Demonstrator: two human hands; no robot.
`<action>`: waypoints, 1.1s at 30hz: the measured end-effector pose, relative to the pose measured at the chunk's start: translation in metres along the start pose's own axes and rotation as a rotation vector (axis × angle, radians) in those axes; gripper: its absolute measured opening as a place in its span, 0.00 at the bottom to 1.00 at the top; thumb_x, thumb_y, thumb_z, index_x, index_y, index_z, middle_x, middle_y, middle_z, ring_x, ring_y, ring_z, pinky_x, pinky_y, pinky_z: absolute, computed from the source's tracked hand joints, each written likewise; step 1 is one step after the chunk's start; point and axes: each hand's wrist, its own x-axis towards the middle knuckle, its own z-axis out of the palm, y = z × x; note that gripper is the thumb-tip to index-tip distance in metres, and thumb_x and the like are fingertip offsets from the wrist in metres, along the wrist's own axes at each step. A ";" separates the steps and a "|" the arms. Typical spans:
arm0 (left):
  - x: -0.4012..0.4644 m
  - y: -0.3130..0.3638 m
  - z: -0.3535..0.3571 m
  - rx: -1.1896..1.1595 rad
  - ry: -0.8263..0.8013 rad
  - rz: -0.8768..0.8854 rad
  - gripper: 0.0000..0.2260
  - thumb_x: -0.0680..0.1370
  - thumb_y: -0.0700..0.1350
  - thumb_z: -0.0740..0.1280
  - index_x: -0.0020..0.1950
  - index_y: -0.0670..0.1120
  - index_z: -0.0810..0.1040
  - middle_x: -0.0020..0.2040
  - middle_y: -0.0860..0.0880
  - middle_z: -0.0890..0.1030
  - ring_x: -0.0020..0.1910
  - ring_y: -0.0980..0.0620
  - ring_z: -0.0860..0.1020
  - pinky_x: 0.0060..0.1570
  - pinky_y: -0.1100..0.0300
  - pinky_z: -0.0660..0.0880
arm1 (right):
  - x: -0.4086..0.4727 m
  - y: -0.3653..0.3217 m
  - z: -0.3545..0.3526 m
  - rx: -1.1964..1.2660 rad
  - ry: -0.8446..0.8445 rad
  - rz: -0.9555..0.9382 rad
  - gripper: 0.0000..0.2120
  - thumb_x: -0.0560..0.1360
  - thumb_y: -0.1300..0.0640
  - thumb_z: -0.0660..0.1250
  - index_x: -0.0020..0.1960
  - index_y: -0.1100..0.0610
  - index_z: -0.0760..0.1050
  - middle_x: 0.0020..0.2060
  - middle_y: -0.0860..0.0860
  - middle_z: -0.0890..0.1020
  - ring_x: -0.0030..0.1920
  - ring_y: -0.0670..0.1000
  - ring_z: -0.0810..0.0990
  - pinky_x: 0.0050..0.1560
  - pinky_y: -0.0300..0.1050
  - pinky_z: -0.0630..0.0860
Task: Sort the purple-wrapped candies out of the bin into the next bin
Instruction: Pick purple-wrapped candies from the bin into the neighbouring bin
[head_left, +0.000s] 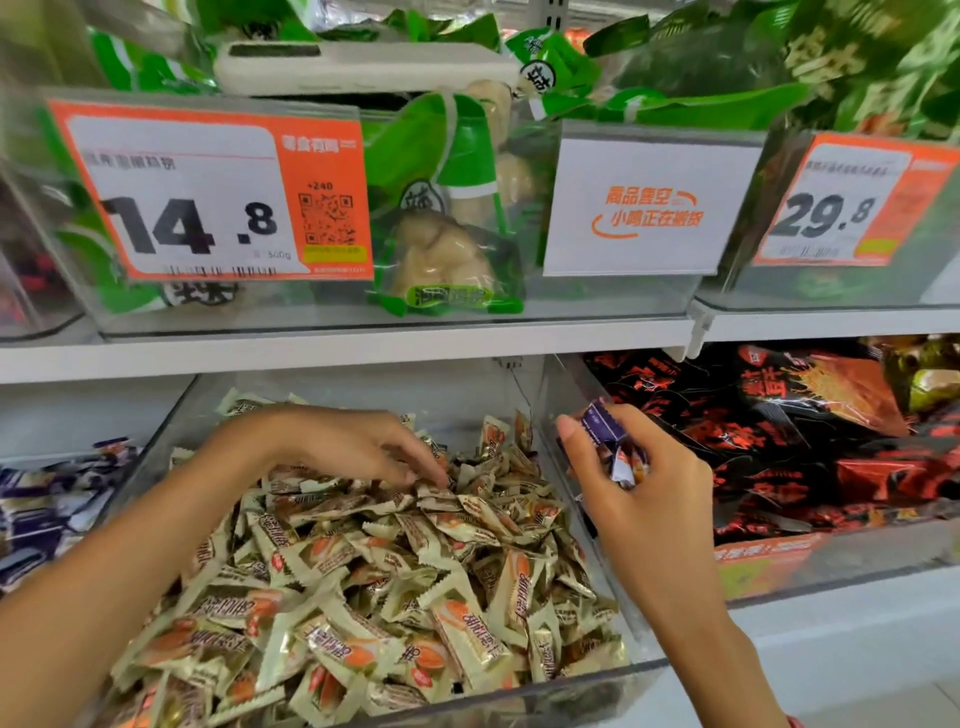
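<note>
Shelving is carrying clear bins; the middle bin (587, 525) is holding beige candies. Your left hand (358, 447) is probing them with loosely spread fingers, holding nothing. Your right hand (639, 478) is clutching several purple-wrapped candies (605, 421); overfilling is risking a drop.
</note>
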 end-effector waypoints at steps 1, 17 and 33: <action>0.006 0.001 -0.001 -0.019 0.094 0.014 0.13 0.82 0.41 0.61 0.62 0.52 0.78 0.62 0.58 0.77 0.62 0.64 0.72 0.69 0.60 0.66 | 0.000 0.000 0.000 0.003 0.000 0.000 0.11 0.76 0.47 0.66 0.38 0.52 0.75 0.26 0.49 0.75 0.28 0.50 0.70 0.30 0.48 0.67; 0.087 -0.011 0.021 0.150 0.322 -0.215 0.15 0.76 0.50 0.69 0.62 0.52 0.78 0.60 0.53 0.80 0.59 0.51 0.77 0.57 0.58 0.73 | 0.001 0.001 -0.003 0.022 -0.020 -0.021 0.10 0.75 0.48 0.67 0.38 0.51 0.75 0.26 0.48 0.74 0.28 0.50 0.70 0.28 0.45 0.66; -0.086 0.040 0.077 -0.344 0.889 0.194 0.08 0.77 0.53 0.65 0.54 0.64 0.77 0.51 0.68 0.80 0.50 0.68 0.78 0.50 0.69 0.74 | -0.006 -0.011 -0.001 0.033 -0.104 -0.079 0.06 0.74 0.51 0.69 0.40 0.51 0.78 0.28 0.49 0.78 0.32 0.51 0.75 0.31 0.42 0.69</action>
